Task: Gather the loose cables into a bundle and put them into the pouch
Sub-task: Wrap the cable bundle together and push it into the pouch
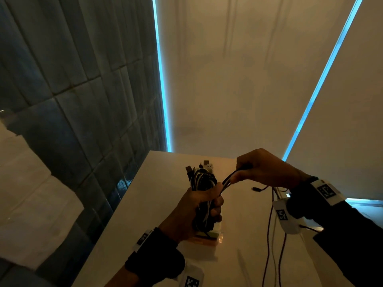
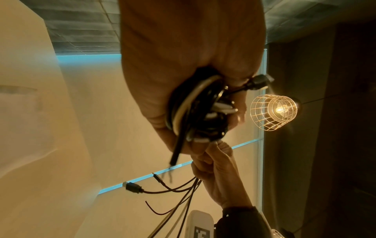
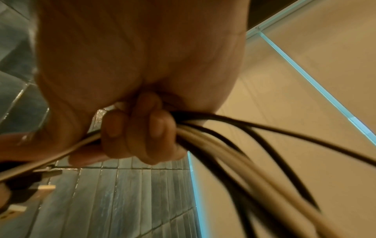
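Observation:
My left hand [image 1: 207, 201] grips a coiled bundle of black and white cables [image 1: 202, 181] upright above the table, with USB plugs [image 1: 207, 165] sticking out of its top. In the left wrist view the coil [image 2: 193, 109] fills the palm of that hand [image 2: 162, 80]. My right hand [image 1: 244, 172] holds the loose cable strands [image 1: 228, 179] that run out of the bundle, fingers curled round them [image 3: 142, 128]. Their tails [image 1: 269, 235] hang down past the right wrist. A clear pouch with an orange strip [image 1: 209, 239] lies on the table under my left hand, partly hidden.
The white table [image 1: 155, 204] has its left edge beside a dark tiled floor [image 1: 83, 121]. A wall with blue light strips [image 1: 228, 79] stands behind it. A lit wire-cage lamp [image 2: 274, 111] shows in the left wrist view.

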Motion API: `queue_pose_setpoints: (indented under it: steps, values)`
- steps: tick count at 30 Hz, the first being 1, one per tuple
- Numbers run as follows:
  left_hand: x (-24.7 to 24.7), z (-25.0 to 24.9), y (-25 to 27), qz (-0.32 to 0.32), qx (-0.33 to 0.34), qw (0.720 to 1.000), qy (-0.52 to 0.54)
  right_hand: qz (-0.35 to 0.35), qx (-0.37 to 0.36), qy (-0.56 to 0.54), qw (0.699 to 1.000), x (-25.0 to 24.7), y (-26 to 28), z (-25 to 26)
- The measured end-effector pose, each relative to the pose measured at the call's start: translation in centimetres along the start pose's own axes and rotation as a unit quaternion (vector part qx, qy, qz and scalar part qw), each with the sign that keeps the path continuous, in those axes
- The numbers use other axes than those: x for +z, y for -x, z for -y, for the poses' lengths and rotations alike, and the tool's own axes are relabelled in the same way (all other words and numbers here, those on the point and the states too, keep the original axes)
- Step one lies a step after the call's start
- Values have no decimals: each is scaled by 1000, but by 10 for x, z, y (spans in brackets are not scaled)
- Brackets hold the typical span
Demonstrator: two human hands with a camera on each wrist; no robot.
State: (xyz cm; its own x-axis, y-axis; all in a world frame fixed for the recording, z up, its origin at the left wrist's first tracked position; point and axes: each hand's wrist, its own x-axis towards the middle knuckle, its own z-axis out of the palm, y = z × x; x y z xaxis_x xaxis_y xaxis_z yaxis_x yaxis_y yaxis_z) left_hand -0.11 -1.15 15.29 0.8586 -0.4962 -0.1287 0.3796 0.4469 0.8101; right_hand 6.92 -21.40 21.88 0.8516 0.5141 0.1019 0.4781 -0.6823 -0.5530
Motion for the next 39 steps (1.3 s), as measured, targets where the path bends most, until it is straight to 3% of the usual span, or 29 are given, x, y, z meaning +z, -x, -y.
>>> queue_pose_setpoints:
  steps: [7, 12, 17, 22, 25, 28, 33, 35, 39]
  values:
    - [-6, -4, 5, 63, -64, 994, -68, -28, 40, 8, 999, -16, 3, -9]
    - [-6, 2, 1, 44, -103, 992, -66, -42, 41, 26, 998, -16, 4, -10]
    - [5, 7, -5, -2, -89, 996, -22, -90, 47, 51, 994, -9, -1, -2]
    - [10, 11, -17, -51, -30, 998, 9, -174, 43, 60, 982, 9, -4, 26]
    - [7, 12, -22, -63, -24, 996, 64, -202, 49, -2, 978, 22, -2, 45]
    - [-2, 12, -27, -65, -17, 991, 112, -187, 20, -13, 982, 39, 1, 55]
    - [2, 1, -28, -69, 36, 991, 108, -55, -38, 78, 995, 70, 5, 67]
    - [5, -7, -28, -71, 40, 990, 113, -39, -42, 126, 990, 83, 5, 69]
    - [-6, -15, -38, -158, 55, 982, 89, -48, -59, 166, 983, 91, 3, 62]
